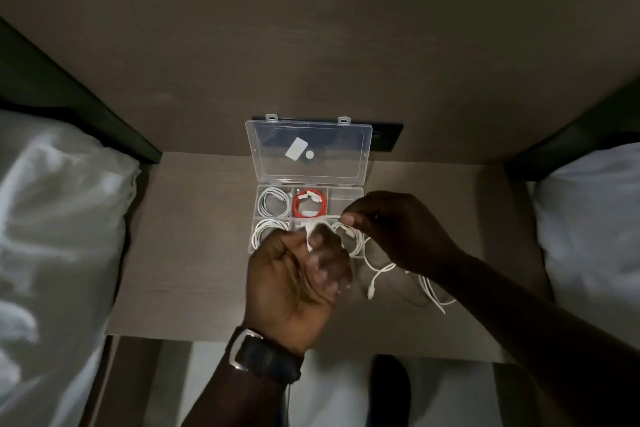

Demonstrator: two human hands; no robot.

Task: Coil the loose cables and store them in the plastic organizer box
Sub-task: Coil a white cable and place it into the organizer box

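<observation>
A clear plastic organizer box lies on the bedside table with its lid tipped back against the wall. White coils fill two left compartments and a red coil sits in the top middle one. Another white coil shows at the bottom right. My left hand is closed around one end of a loose white cable. My right hand pinches the same cable just above the box. The cable's slack trails over the table to the right of the box.
The brown table stands between two beds with white bedding, one on each side. A dark wall panel sits behind the lid. A dark watch is on my left wrist.
</observation>
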